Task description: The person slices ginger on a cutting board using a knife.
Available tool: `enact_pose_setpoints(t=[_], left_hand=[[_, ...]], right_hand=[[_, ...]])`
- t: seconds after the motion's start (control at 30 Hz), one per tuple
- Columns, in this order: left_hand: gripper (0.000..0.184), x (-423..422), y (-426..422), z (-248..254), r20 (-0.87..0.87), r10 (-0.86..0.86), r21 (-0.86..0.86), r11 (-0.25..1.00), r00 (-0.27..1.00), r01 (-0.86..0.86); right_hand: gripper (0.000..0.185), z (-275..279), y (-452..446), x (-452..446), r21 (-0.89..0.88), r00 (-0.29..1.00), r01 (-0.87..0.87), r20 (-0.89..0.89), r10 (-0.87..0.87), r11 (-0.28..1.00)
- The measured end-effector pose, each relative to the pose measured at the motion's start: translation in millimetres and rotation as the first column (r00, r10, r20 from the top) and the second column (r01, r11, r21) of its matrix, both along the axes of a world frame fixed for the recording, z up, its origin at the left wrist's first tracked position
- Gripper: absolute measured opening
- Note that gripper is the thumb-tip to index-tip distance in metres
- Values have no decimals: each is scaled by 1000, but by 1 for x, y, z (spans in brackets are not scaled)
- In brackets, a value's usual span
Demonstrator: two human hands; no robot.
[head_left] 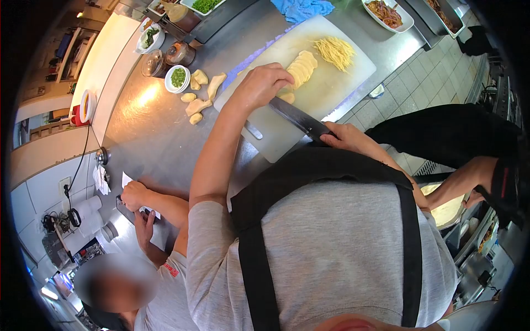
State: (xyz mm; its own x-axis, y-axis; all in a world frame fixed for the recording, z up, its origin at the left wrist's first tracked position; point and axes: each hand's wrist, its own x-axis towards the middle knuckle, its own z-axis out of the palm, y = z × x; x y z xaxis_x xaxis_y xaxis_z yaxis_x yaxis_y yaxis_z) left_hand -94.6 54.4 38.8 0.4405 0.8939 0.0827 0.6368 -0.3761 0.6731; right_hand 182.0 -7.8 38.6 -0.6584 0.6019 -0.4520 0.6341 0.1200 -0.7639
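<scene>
My right hand [345, 136] is wrapped round the handle of a dark-bladed kitchen knife [298, 118], whose blade slants across the white cutting board [276, 129]. Beyond the blade, my left hand [266, 84] is closed, its fingertips together against the near end of a row of pale yellow slices [303, 68] that look like ginger. Whether a slice is pinched between them is hidden. Close below those fingers lies a small cut piece [287, 97]. Farther up the board sits a heap of thin yellow shreds [334, 53].
Peeled ginger-like chunks [199, 105] lie left of the board, near a bowl of chopped greens [178, 79] and jars [180, 53]. A blue cloth [302, 8] and a white dish [388, 15] are at the back. Co-workers' hands [135, 197] and arm [461, 179] are on both sides.
</scene>
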Motion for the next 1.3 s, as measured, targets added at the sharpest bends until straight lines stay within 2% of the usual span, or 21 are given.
enact_pose_setpoints(t=[0.07,0.17,0.27,0.37,0.47,0.57,0.67,0.83,0.93,1.3], left_hand=[[12,3,7,-5,49,-4,-20,1000,999,4],[16,3,13,-4,17,32,-92,995,999,-31],[22,1,13,-14,52,46,-48,998,998,-44],[23,4,0,-13,69,117,254,958,991,-131],[20,7,-23,-8,145,344,317,872,928,-373],[18,15,-59,-6,307,524,190,784,794,-591],[15,20,-88,-21,223,514,310,768,828,-560],[17,37,-103,-29,210,533,297,764,820,-573],[19,38,-103,-35,206,537,307,758,818,-575],[16,36,-101,-36,224,525,331,752,821,-570]], right_hand=[[32,2,1,0,-7,1000,-3,10,3,1000],[32,8,2,-1,-27,1000,1,23,0,1000],[33,1,2,0,-14,1000,-12,24,13,1000],[33,-2,4,0,21,999,-28,19,27,999],[31,-2,2,0,0,1000,-1,-22,1,1000],[29,4,-3,1,14,994,81,-69,-80,997],[27,9,-4,5,76,988,152,-30,-150,986],[27,10,-4,8,111,978,205,7,-207,972],[28,11,-3,8,51,971,231,50,-233,972],[29,-2,-5,4,-56,960,280,7,-280,958]])
